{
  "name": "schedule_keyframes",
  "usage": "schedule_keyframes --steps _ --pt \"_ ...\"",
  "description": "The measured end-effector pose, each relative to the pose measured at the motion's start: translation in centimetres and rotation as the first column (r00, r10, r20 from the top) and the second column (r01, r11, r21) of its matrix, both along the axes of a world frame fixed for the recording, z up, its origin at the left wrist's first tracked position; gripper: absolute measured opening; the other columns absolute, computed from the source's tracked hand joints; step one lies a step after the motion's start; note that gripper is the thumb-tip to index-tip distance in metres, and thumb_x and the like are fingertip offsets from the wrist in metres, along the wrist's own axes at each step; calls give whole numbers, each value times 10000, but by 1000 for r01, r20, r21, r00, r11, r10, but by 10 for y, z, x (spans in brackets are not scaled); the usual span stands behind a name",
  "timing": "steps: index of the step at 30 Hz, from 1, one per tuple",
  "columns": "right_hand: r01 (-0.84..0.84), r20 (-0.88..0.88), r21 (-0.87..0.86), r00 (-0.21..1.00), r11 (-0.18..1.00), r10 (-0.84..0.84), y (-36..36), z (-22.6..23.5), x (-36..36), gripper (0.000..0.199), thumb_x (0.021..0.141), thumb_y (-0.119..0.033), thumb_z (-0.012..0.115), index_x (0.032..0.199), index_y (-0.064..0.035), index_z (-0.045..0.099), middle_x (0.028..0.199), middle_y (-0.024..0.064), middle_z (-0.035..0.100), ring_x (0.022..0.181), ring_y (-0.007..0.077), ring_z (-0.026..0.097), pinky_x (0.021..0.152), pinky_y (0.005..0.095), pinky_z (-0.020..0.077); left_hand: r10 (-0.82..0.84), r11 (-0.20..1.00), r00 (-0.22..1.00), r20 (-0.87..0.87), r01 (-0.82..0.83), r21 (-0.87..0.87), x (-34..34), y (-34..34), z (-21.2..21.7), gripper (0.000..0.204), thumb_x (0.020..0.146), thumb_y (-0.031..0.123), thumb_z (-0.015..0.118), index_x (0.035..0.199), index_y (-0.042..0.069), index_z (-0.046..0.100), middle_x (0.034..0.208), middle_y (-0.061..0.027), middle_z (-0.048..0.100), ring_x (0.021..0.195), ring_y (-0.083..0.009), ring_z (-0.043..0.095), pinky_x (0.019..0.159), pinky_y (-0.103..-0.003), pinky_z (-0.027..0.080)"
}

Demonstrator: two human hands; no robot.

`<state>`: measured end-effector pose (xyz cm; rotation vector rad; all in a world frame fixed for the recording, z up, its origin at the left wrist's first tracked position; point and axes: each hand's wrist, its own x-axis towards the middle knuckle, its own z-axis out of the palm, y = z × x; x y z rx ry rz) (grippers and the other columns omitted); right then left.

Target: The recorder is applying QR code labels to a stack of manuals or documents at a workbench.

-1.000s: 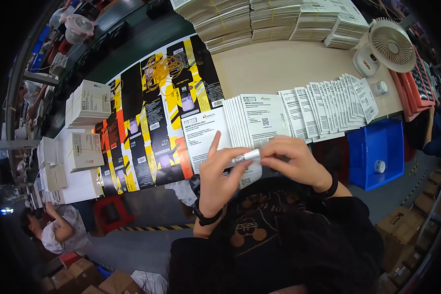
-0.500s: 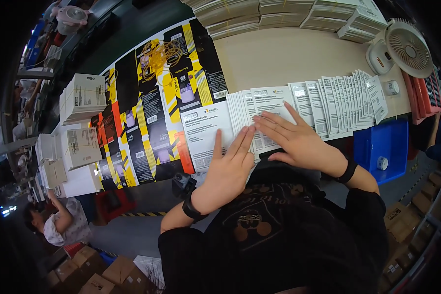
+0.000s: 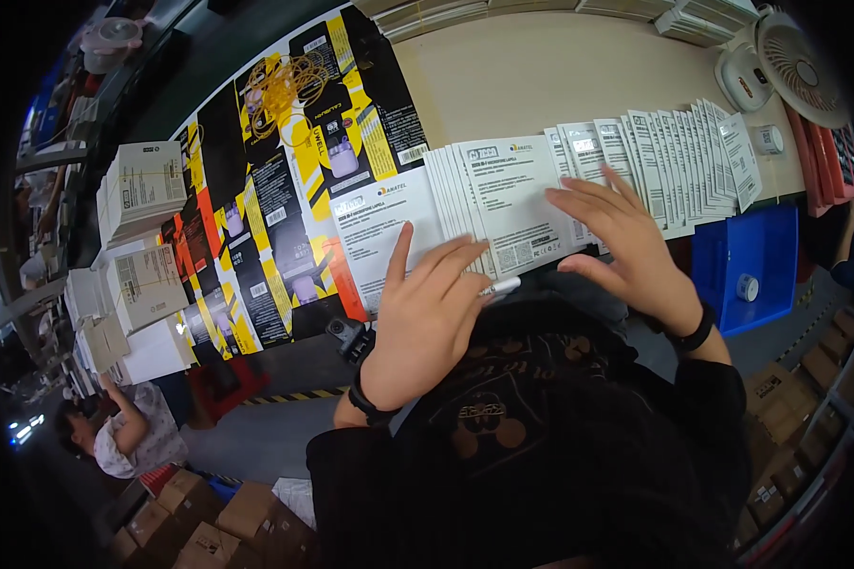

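Observation:
White printed leaflets (image 3: 517, 204) lie overlapping in a fanned row along the near side of the table. My left hand (image 3: 422, 313) rests with fingers apart on the lower part of the leftmost leaflet (image 3: 380, 228), its fingertips at the edges of the tight group beside it. My right hand (image 3: 636, 251) is spread over the middle of the row, fingertips near the right edge of the large exposed leaflet. Neither hand grips anything. By the left fingertips a small white rod-like thing (image 3: 505, 284) shows at the table's front edge. More leaflets (image 3: 683, 171) fan out to the right.
Black-and-yellow printed sheets (image 3: 275, 199) cover the table on the left, with yellow rubber bands (image 3: 285, 95) on top. Bundled white stacks (image 3: 142, 190) stand farther left. A fan (image 3: 797, 71) sits far right, above a blue bin (image 3: 745, 270). Another person (image 3: 128, 431) is at lower left.
My hands have moved apart, the right one to the right. The middle leaflet between them is now uncovered almost whole. The view has shifted, so the table sits higher.

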<state>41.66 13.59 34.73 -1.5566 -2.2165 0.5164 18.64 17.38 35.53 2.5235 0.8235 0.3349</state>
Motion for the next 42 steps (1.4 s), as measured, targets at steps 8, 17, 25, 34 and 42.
schedule_keyframes --steps 8,17,25,34,42 --pt "14 -712 -254 675 967 -197 -4 -2 -27 263 679 -35 660 932 -7 596 868 86 615 790 163 586 735 246 450 264 958 919 293 -213 -192 12 -1 2 142 679 -11 615 801 47 571 619 -36 537 581 -190 534 965 -433 303" --pt "6 -738 -535 482 845 -471 -6 -7 -36 173 730 -30 635 889 21 589 814 64 613 766 130 579 706 236 458 263 965 891 370 -237 -116 15 -5 -5 153 676 -20 620 813 43 589 680 -45 575 620 -193 552 966 -435 303" --pt "14 -763 -433 527 901 -375 -8 -15 -35 121 735 -8 625 847 32 599 775 59 615 701 129 583 663 221 453 491 848 742 456 -287 -446 28 -9 -3 189 676 -10 638 857 18 593 738 -76 600 724 -211 589 937 -409 355" --pt "110 -744 -277 604 954 -286 -9 -9 -42 132 701 4 646 824 26 604 771 69 608 723 144 580 661 235 443 477 862 718 507 -270 -428 20 -8 -15 89 699 28 651 776 11 607 667 -83 602 634 -214 592 914 -397 391" --pt "49 -780 -340 542 939 -311 -8 -10 -31 96 716 -1 632 802 22 594 780 69 599 725 121 556 648 226 426 328 932 891 314 -250 -264 20 -13 -8 84 692 51 663 708 12 590 581 -65 563 488 -209 526 943 -433 357"
